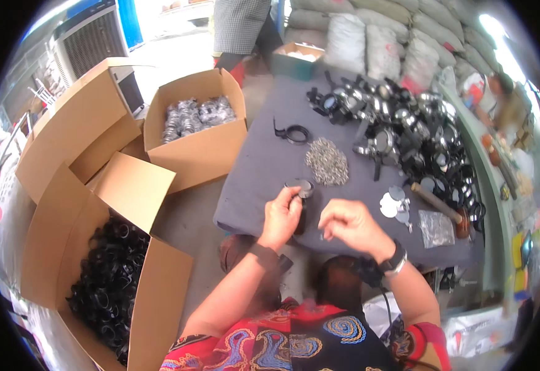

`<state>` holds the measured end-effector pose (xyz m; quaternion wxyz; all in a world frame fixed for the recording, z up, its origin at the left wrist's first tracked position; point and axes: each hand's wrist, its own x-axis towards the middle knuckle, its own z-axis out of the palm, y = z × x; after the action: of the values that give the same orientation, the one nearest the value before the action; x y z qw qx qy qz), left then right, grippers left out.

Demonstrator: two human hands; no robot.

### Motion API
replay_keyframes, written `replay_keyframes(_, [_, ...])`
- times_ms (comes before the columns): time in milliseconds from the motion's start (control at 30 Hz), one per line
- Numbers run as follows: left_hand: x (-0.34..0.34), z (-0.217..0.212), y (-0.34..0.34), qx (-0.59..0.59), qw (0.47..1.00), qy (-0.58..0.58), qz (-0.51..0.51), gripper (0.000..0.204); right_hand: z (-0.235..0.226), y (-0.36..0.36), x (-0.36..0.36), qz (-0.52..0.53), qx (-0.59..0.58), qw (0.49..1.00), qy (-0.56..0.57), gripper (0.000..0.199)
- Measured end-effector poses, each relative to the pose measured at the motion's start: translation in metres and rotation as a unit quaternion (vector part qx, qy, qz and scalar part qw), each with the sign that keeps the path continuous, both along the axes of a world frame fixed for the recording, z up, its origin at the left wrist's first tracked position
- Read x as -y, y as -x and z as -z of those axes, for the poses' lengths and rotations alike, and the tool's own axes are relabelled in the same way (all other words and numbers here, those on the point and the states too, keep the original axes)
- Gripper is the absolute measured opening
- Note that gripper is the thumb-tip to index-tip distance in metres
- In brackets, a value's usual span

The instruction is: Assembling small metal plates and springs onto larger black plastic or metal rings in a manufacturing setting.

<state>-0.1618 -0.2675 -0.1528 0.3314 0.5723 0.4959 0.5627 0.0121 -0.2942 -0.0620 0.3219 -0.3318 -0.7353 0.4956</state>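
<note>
My left hand [280, 216] is closed, thumb and fingers gripping a small round metal-capped part [306, 188] with a dark body, near the table's front edge. To its right hovers my right hand [351, 224], its fingers curled in and the tips turned down; a tiny light bit shows by the fingertips, too small to name. Beyond both hands lies a heap of small shiny metal pieces [327, 162]. A black ring-shaped clamp [296, 133] rests further back on the table. Flat silvery discs [395, 203] lie right of my right hand.
The grey-covered table [254, 179] bears a large pile of black-and-chrome round parts [399, 123], a wooden-handled mallet [437, 203] and a clear plastic bag [436, 229]. Cardboard boxes hold black rings [112, 278] and wrapped metal parts [199, 117]. A person [241, 28] stands behind the table.
</note>
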Motion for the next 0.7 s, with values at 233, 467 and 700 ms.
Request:
replay_keyframes(233, [-0.015,0.010,-0.009,-0.024,1.000,0.001,-0.001,0.017,0.087,-0.014,0.069,0.019,0.268,0.923,-0.274,0.010])
replay_keyframes(467, [-0.008,-0.001,-0.006,0.021,0.998,0.039,0.035,0.018,0.107,-0.031,0.094,0.174,0.202,0.910,-0.318,0.008])
replay_keyframes(700, [-0.007,0.005,-0.003,0.027,0.998,0.046,0.034,0.019,0.064,-0.107,0.097,0.439,0.136,0.863,-0.209,0.007])
